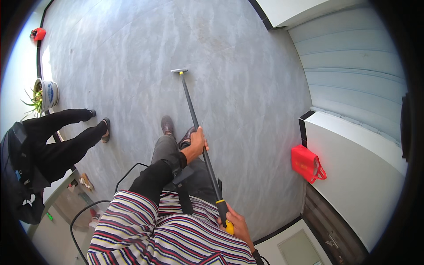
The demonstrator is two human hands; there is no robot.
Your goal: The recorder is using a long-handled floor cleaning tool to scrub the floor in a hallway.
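A long-handled floor scraper (188,96) runs from my waist out to the floor ahead of me. Its dark pole ends in a narrow flat head (179,71), which appears to rest on the grey floor. My left hand (197,143) wraps around the middle of the pole, above my shoes. Lower down, my right hand (236,221) grips the black and yellow handle end (225,212) close to my striped top. Part of that handle is hidden behind the fingers.
Another person in black trousers (69,142) stands at the left. Beyond them is a potted plant (48,95) by the wall. On the right, a red bag (306,164) stands against the wall below a roller shutter (351,63). A black cable (74,218) loops at my left side.
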